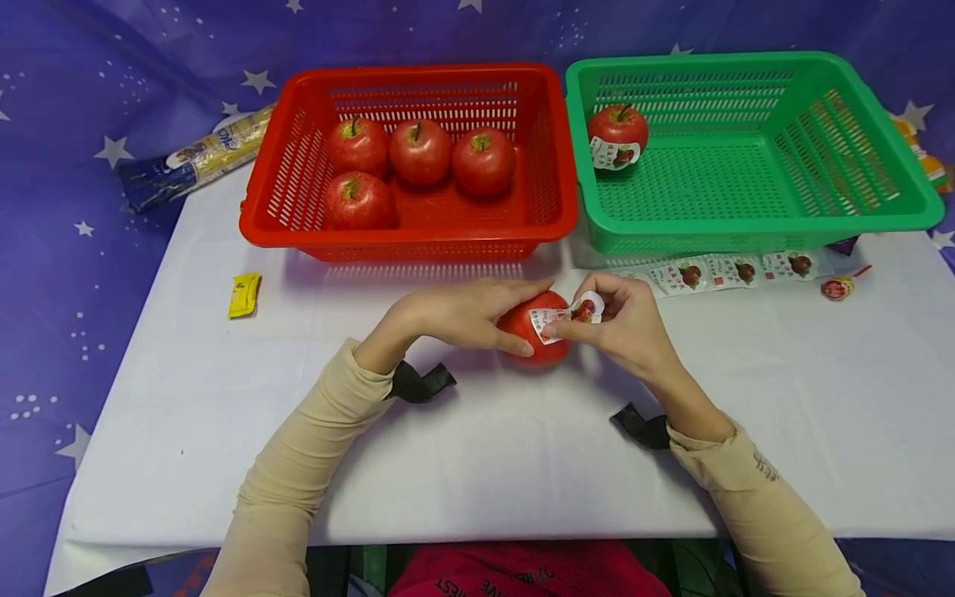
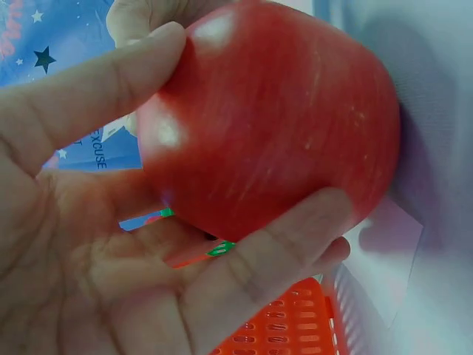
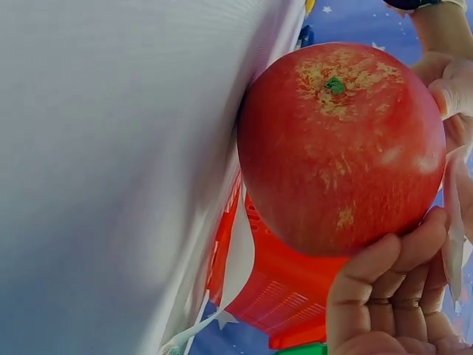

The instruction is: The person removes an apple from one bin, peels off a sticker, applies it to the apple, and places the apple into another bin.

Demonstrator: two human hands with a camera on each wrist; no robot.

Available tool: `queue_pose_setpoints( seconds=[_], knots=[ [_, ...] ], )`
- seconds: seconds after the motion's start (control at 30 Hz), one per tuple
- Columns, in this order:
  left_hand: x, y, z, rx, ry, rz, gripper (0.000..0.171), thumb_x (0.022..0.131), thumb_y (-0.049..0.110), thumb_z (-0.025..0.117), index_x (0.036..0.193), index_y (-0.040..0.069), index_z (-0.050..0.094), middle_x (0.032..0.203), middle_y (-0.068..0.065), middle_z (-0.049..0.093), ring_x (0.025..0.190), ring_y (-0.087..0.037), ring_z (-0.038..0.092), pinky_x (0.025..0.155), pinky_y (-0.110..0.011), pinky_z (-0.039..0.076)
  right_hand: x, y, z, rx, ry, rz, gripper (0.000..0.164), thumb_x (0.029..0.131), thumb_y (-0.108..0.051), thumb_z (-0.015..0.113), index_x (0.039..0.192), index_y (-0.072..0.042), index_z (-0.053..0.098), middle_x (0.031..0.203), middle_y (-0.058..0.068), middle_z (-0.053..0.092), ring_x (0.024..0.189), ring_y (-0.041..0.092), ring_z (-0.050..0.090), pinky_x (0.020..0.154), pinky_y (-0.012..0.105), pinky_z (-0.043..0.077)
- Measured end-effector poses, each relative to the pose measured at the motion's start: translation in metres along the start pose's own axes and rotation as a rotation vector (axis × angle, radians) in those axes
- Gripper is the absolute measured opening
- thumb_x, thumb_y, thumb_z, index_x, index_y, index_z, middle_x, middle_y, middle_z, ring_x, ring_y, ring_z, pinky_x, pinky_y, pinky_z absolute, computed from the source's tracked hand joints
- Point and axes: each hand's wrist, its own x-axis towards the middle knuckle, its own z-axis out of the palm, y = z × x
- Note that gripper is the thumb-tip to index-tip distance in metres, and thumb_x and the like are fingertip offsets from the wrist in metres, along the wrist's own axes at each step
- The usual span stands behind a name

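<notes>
Pinching a label (image 1: 587,310) running rightward off an apple (image 3: 340,151), the right hand (image 1: 627,327) faces the left hand (image 1: 477,313), which grips the apple's left side, nearer than the red basket (image 1: 418,239).

My left hand (image 1: 477,313) gripping a red apple (image 1: 550,354) on the worktop (image 1: 507,464), my right hand (image 1: 630,327) pinching its label (image 1: 546,325), four apples (image 1: 420,152) in a red basket (image 1: 418,237), one labelled apple (image 1: 621,124) in a green basket (image 1: 761,225), label strip (image 1: 697,276) along its near side.
</notes>
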Motion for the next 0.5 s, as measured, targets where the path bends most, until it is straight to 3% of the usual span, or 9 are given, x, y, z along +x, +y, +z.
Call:
queue_pose_setpoints(
  seconds=[0.17,0.3,0.4,0.5],
  knots=[
    [0.0006,0.0013,0.0002,0.012,0.004,0.005,0.08,0.089,0.025,0.068,0.151,0.001,0.024,0.155,-0.011,0.033,0.137,-0.021,0.039,0.113,-0.033,0.034,-0.002,-0.003,0.0022,-0.072,0.025,-0.025,0.027,0.065,0.002,0.084,0.066,-0.002,0.057,0.06,-0.009,0.05,0.054,0.005,0.04,0.048,0.023,0.033],
    [0.0005,0.0024,0.0001,0.013,0.007,-0.014,0.085,0.088,0.039,0.068,0.152,0.005,0.024,0.156,-0.008,0.032,0.138,-0.019,0.037,0.113,-0.033,0.032,-0.004,-0.0062,0.0031,-0.209,0.052,-0.022,0.028,0.064,-0.008,0.087,0.066,-0.005,0.06,0.062,-0.008,0.052,0.059,0.008,0.04,0.051,0.024,0.032],
    [0.0012,0.0029,0.0001,0.0,0.01,-0.026,0.081,0.091,0.045,0.062,0.152,0.007,0.025,0.157,-0.006,0.03,0.142,-0.018,0.033,0.116,-0.033,0.027,-0.0047,-0.0079,0.0029,-0.285,0.052,-0.009,0.031,0.063,-0.015,0.09,0.065,-0.008,0.06,0.063,-0.004,0.054,0.06,0.009,0.042,0.052,0.023,0.033],
    [0.0015,0.003,-0.0004,-0.018,0.011,-0.018,0.072,0.096,0.041,0.056,0.151,0.006,0.026,0.158,-0.006,0.028,0.144,-0.019,0.029,0.119,-0.034,0.022,-0.004,-0.0093,0.002,-0.311,0.027,0.012,0.034,0.063,-0.02,0.09,0.067,-0.009,0.059,0.065,-0.001,0.056,0.061,0.009,0.046,0.052,0.023,0.036]
  ],
)
